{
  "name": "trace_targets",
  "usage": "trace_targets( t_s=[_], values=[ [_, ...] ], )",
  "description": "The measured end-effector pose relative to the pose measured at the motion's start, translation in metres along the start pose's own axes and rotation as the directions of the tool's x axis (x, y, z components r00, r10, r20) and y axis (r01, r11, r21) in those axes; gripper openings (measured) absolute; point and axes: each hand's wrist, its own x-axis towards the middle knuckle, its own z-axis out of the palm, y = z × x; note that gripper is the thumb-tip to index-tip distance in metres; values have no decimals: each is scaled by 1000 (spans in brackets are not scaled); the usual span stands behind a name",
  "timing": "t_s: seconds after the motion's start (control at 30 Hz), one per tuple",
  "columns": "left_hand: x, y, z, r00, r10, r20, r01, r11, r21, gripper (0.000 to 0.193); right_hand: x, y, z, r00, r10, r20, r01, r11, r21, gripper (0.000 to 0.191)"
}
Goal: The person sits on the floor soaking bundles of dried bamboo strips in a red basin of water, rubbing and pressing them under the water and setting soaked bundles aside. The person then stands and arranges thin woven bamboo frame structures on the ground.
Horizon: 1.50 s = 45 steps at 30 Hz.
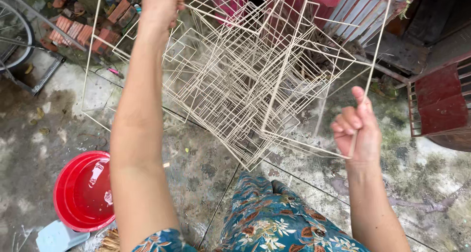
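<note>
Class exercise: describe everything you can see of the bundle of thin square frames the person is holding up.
The bundle of frames is a stack of many pale, cream-coloured squares made of thin rods, wire or cane by the look of it. They nest loosely at differing angles, forming a tangled lattice. It hangs in the air above the wet concrete floor, tilted. The left hand grips it at the top; the right hand pinches a lower corner rod in a closed grip.
</note>
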Motion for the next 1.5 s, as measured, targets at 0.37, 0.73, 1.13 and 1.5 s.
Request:
trace_targets(
  t_s=[0.37,0.73,1.13,1.5],
  values=[
    [-202,18,-118,992,-117,-43,101,957,-270,19,20,6,-33,988,42,147,-74,973,220,26],
    [-307,-40,-153,959,-275,-70,194,815,-545,20,-48,31,-2,998,-58,28,65,918,-391,64],
    [-381,-64,-127,963,-261,-72,198,859,-472,12,-85,52,10,989,14,148,-1,997,-82,41],
    [-537,0,-158,922,-249,-295,39,821,-569,8,-161,22,66,891,212,401,-108,958,-266,52]
  ],
)
